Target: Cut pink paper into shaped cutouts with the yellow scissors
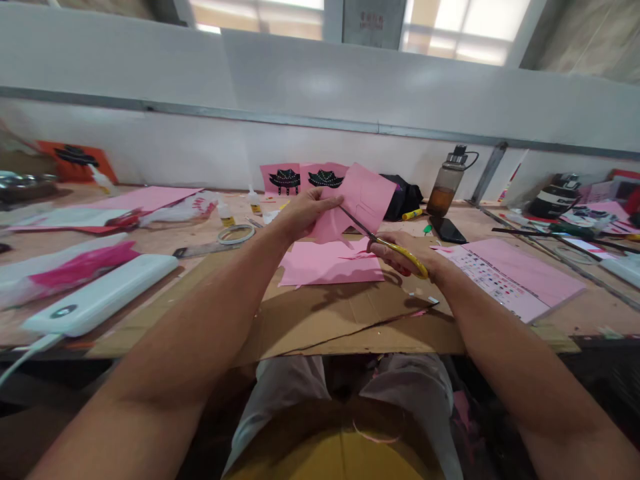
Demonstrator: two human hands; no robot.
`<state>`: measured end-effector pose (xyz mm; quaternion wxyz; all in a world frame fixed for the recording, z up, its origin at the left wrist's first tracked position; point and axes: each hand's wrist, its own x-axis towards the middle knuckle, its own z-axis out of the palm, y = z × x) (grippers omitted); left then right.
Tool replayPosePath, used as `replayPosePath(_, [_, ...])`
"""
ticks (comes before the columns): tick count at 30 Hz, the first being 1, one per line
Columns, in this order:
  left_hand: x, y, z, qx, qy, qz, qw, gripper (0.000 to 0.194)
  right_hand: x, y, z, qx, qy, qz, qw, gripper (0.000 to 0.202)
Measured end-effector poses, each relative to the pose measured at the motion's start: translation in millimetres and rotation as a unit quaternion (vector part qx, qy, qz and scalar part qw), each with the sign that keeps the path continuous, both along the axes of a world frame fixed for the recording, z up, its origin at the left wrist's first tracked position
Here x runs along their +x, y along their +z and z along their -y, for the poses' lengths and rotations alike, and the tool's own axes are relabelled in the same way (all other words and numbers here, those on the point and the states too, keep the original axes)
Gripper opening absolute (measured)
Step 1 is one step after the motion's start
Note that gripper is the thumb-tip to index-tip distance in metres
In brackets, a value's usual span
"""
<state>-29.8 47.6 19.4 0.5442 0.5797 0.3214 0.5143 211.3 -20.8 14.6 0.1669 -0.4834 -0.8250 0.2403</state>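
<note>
Looks mid-cut to me: left hand [314, 209] pinches a thin pink paper sheet [369, 197] that spreads right of and below those fingertips, while the right hand [419, 247] curls its fingers round yellow-handled metal scissors [401, 251]. Can't tell if they're biting. Next snip probably wants a firm pinch.

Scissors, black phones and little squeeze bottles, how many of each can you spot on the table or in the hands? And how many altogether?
Yellow-handled scissors: 1
Black phone: 1
Little squeeze bottles: 3
Total: 5
</note>
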Motion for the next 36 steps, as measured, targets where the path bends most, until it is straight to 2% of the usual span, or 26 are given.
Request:
replayPosePath(7, [1.5, -0.1, -0.3, -0.002, 0.007, 0.004, 1.000, 0.033, -0.4, 2.2, 1.0, -0.006, 0.013, -0.020, 1.000, 0.023])
replayPosePath(16, [0.2, -1.1, -0.4, -0.010, 0.020, -0.009, 1.000, 0.030, -1.3, 3.5, -0.6, -0.002, 0.018, -0.029, 0.999, 0.034])
replayPosePath(22, [-0.9, -3.1, -4.2, 0.002, 0.029, 0.002, 1.000, 0.031, -2.1, 5.6, 2.6, 0.016, -0.015, -0.005, 1.000, 0.032])
replayPosePath(28, [0.5, -1.8, -2.6, 0.009, 0.039, 0.005, 0.999, 0.030, -2.3, 3.0, 0.3, 0.009, 0.004, 0.000, 1.000, 0.033])
replayPosePath(36, [5.5, 0.7, 0.8, -0.001, 0.027, 0.041, 0.999, 0.025, -5.6, 6.9, 8.3, -0.002, -0.042, -0.001, 0.999, 0.037])
